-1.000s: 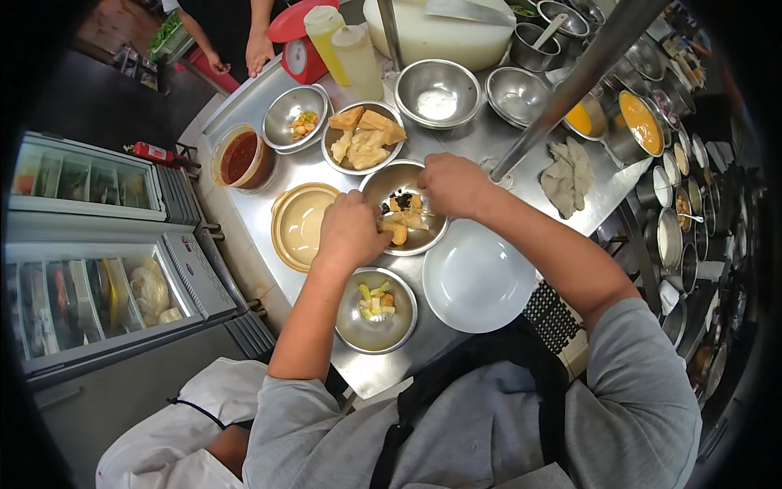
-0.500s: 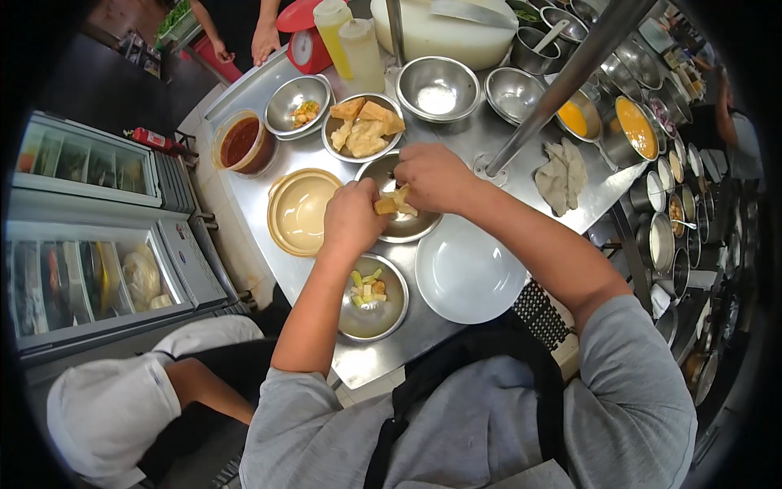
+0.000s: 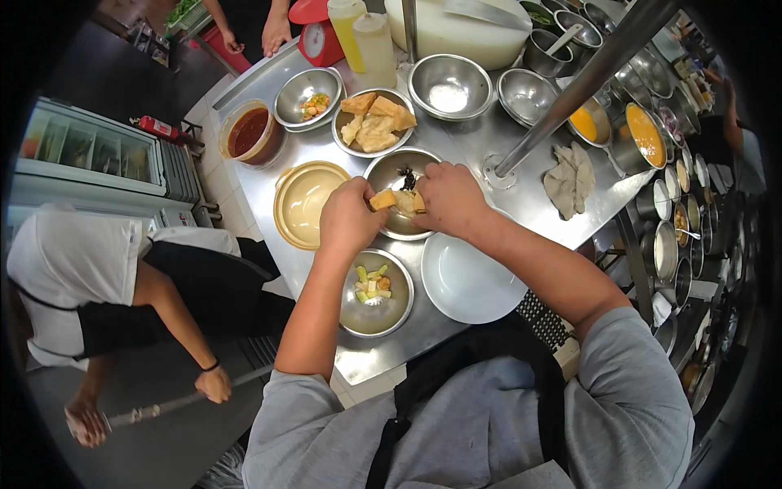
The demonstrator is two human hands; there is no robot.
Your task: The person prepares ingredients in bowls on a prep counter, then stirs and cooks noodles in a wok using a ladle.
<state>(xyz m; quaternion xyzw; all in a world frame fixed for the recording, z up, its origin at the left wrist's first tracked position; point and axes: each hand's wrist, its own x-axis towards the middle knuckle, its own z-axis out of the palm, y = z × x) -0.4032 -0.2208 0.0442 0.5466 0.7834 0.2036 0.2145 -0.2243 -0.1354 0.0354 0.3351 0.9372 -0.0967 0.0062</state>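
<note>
My left hand [image 3: 350,216] and my right hand [image 3: 453,196] are close together above a steel bowl [image 3: 376,169]. Between their fingertips is a golden, pale-centred piece of what looks like fried tofu [image 3: 399,202], pinched from both sides. Some dark, shrivelled bits [image 3: 406,177] lie in that bowl. Just behind it, another steel bowl holds larger golden fried pieces [image 3: 379,130]. Nearer to me, a steel bowl holds chopped pale and green pieces [image 3: 372,283]. A tan clay pot [image 3: 303,213] sits left of my left hand, and a white plate [image 3: 468,281] lies below my right forearm.
A tub of red sauce [image 3: 252,134], squeeze bottles [image 3: 375,50] and a red scale [image 3: 319,42] stand at the back. A metal post [image 3: 562,98] rises right of my hands, beside a crumpled cloth [image 3: 568,181]. A co-worker in a white cap [image 3: 73,244] bends at left.
My hands have drawn slightly apart, exposing more of the golden piece and the dark bits beneath. The co-worker at left has moved further into view, both hands now on a long bar.
</note>
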